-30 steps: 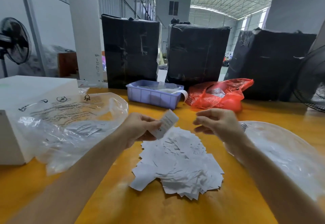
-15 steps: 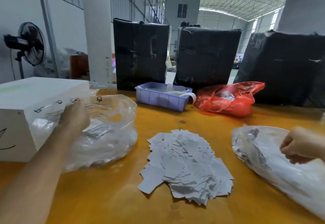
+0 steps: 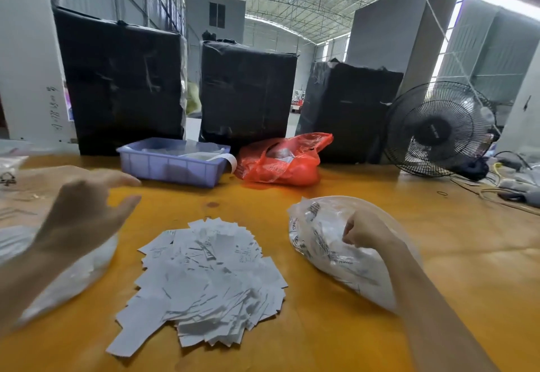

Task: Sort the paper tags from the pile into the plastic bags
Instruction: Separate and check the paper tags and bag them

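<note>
Orange table (image 3: 336,339) holds tags (image 3: 204,281) centrally; left hand (image 3: 84,211) spread (blurred), right hand (image 3: 368,233) pinches right bag (image 3: 318,243); bin (image 3: 172,164), red bag (image 3: 280,161) far.

A pile of paper tags (image 3: 204,281) lies mid-bench (image 3: 482,254); left hand (image 3: 84,214) hovers spread at nine o'clock, right hand (image 3: 368,233) grips a plastic bag (image 3: 318,243) at three.

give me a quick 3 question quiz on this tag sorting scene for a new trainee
1. True or false: the left hand holds a paper tag.
2. What does the right hand touch? A) the purple tray B) the clear plastic bag C) the red bag
3. What lies on the table between the two hands?

Key:
1. False; it is open and empty.
2. B, the clear plastic bag.
3. The pile of paper tags.
</note>
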Tool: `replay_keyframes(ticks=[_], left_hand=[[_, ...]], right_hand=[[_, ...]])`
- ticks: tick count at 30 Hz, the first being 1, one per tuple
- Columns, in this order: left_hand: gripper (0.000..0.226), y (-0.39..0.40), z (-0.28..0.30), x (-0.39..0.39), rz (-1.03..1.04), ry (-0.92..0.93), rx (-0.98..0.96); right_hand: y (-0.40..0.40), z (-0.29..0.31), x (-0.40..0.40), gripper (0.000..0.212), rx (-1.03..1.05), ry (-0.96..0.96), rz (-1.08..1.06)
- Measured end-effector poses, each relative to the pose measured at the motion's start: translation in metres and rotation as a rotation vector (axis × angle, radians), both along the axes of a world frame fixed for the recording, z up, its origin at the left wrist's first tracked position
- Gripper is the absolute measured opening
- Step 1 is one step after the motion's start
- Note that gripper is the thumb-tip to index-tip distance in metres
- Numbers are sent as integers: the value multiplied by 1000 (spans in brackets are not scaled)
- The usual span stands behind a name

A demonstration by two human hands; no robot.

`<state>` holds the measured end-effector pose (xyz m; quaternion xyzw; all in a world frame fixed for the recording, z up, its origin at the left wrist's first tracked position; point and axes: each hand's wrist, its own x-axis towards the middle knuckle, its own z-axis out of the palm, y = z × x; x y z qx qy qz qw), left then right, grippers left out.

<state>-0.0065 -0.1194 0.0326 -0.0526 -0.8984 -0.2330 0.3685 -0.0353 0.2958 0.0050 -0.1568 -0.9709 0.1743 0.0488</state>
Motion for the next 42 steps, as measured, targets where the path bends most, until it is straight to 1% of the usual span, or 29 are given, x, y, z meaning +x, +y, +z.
replay_keyframes(ticks=[2,5,7,9,11,14,16,17,18,19,20,22,23,25,26,27,28,30,33,35,36,37,39,40,42], left_hand=[[21,27,-9,12,-157,-67,50],[21,51,-33,9,-305,-193,116],[21,61,-44,8,-353,-250,131],[19,69,-53,9,-381,-278,142],[17,71,-60,9,-400,-293,155],[16,73,-66,9,-429,-319,177],[18,75,-68,8,-450,-331,213],[17,77,-68,7,-462,-329,244],[14,78,-68,7,-480,-321,287],[8,80,-66,8,-505,-326,348],[9,82,-63,10,-546,-348,436],[45,89,-56,16,-653,-427,625],[65,93,-53,20,-708,-480,708],[98,99,-49,24,-793,-607,827],[105,100,-47,26,-837,-675,871],[105,100,-45,27,-881,-726,885],[99,99,-44,28,-920,-761,886],[74,96,-43,31,-924,-785,913],[41,88,-47,25,-743,-745,908],[18,80,-51,18,-591,-658,897],[9,76,-53,14,-532,-616,921],[5,71,-56,10,-490,-585,962],[10,64,-61,4,-437,-556,1056],[11,62,-63,1,-416,-546,1079],[12,60,-66,-2,-390,-534,1088]], right_hand=[[0,3,-1,14,-16,26,18],[4,11,-7,12,-117,68,-15],[3,18,-6,12,-152,110,-12],[4,22,-7,15,-122,139,-5],[3,21,-6,16,-112,88,5],[2,20,-1,18,-152,-14,17],[1,26,0,20,-147,48,27],[0,33,2,18,-180,110,43],[-4,41,5,14,-268,172,85],[-11,51,10,12,-387,216,160],[-21,61,18,15,-516,230,265],[-48,76,34,31,-728,172,510],[-64,80,40,35,-781,120,621],[-100,76,46,33,-781,27,786],[-118,69,46,29,-734,9,829],[-135,60,46,25,-675,9,850],[-149,51,45,21,-626,21,861],[-167,34,42,19,-564,70,857],[-176,20,37,16,-539,199,791],[-171,15,29,8,-551,315,711],[-166,12,25,5,-495,358,673],[-161,9,21,4,-392,378,645],[-152,0,14,10,-185,339,637],[-150,-6,11,12,-122,307,651],[-156,-19,8,15,-62,291,683]])
